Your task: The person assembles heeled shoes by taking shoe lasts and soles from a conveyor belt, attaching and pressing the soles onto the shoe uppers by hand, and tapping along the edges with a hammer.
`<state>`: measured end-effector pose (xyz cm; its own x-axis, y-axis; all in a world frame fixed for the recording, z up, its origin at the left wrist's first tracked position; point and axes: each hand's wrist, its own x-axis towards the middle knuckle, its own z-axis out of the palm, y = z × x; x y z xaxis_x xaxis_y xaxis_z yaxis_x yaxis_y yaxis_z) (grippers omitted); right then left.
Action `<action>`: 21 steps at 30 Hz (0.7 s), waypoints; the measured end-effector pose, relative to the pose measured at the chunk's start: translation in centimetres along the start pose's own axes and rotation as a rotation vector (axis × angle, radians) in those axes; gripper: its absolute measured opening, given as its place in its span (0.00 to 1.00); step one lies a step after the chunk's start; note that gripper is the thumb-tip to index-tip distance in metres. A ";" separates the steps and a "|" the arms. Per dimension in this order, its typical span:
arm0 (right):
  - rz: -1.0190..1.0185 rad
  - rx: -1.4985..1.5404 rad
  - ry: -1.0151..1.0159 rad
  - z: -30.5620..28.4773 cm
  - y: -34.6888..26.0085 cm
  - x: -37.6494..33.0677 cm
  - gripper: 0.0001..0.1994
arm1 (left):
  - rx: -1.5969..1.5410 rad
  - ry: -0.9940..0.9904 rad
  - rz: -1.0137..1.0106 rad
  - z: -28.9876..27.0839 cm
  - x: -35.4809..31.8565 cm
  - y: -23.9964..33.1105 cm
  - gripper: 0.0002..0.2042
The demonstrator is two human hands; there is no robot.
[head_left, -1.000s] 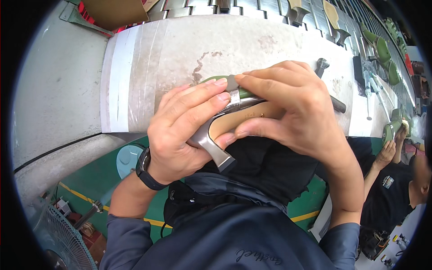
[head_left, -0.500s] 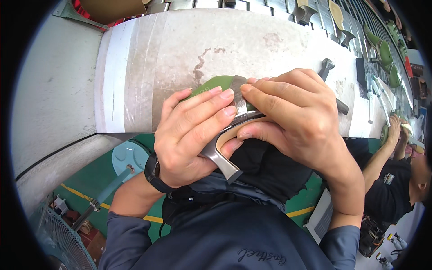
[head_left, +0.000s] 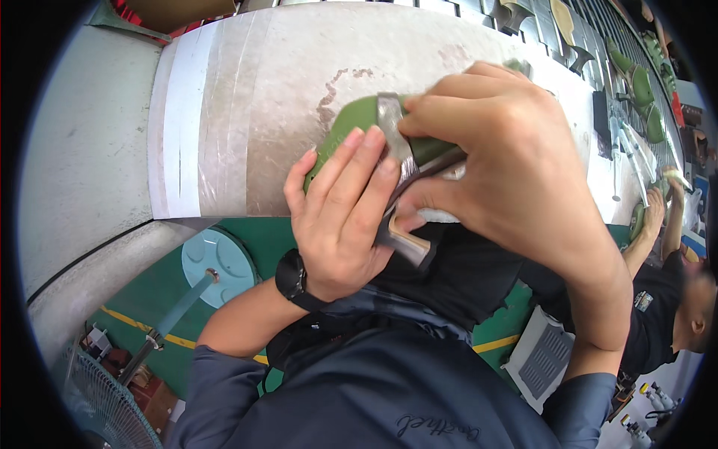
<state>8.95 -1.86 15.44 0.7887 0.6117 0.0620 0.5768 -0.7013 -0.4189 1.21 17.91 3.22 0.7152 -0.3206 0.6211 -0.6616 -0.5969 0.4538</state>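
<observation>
Both hands grip a green high-heeled shoe [head_left: 351, 123] close under the camera, over the near edge of the pale workbench [head_left: 247, 112]. My left hand [head_left: 340, 217] wraps the shoe from below and behind, fingers laid across its green side. A black watch sits on that wrist. My right hand [head_left: 508, 172] covers the shoe from above, fingers pressed on a silver-grey strap [head_left: 393, 123] across the top. The shoe's silver heel [head_left: 407, 243] sticks out below the hands. Most of the shoe is hidden by the hands.
More green shoes [head_left: 636, 82] and shoe parts lie along the bench's far right. A second person in black [head_left: 666, 299] works at the right with a hand on a shoe. A round blue stool [head_left: 217, 262] and a fan [head_left: 97, 408] stand on the green floor at lower left.
The hands and shoe now fill more of the view and sit a little higher. My right hand has shifted up over the shoe's top, and the green toe shows more.
</observation>
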 end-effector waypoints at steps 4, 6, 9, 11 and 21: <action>-0.138 -0.166 0.122 1.0 2.6 -1.0 0.32 | -0.023 -0.109 -0.028 -0.7 1.0 0.3 0.46; -0.215 -0.230 0.182 0.8 3.8 -1.9 0.37 | -0.121 -0.275 -0.047 -2.5 2.3 0.3 0.52; -0.207 -0.119 0.242 0.3 6.0 -2.3 0.38 | -0.133 -0.307 -0.049 -3.0 5.7 -0.9 0.47; -0.233 -0.169 0.245 0.5 7.2 -2.5 0.37 | -0.189 -0.283 -0.091 -1.8 7.9 -1.0 0.44; -0.047 -0.102 -0.117 -3.6 6.3 -0.5 0.35 | -0.316 -0.500 -0.076 -0.2 9.5 -2.5 0.35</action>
<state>12.96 -7.90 16.01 0.7334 0.6792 -0.0294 0.6359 -0.7007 -0.3235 9.62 16.51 8.06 0.7316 -0.6388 0.2383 -0.5848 -0.4082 0.7010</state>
